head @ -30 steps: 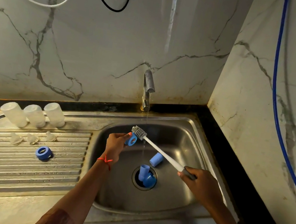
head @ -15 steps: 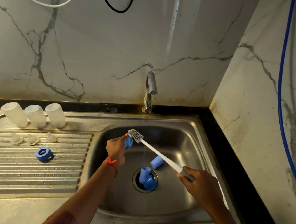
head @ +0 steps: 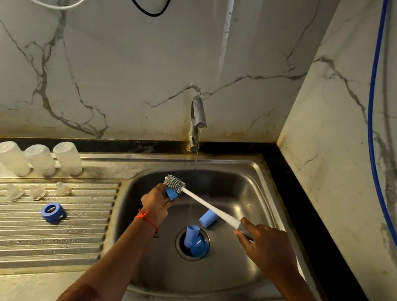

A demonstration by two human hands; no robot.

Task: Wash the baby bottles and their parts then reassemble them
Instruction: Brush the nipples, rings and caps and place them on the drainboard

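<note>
Bottles [head: 40, 159]: three, clear, standing in a row at the back of the drainboard [head: 22, 239], left of frame.
Nipples [head: 37, 192]: three, clear, just in front of the bottles.
Rings [head: 53, 212]: two, blue; one loose on the drainboard, mid left; held ring [head: 171, 193] at centre.
Caps [head: 208, 218]: three, blue, in the sink [head: 259, 186]; two lie on the drain.
Left hand [head: 155, 204]: fingers pinch the held ring.
Right hand [head: 265, 249]: fingers curled round the brush [head: 209, 205] handle; bristles against the held ring.
Tap [head: 196, 121]: thin stream running.
</note>
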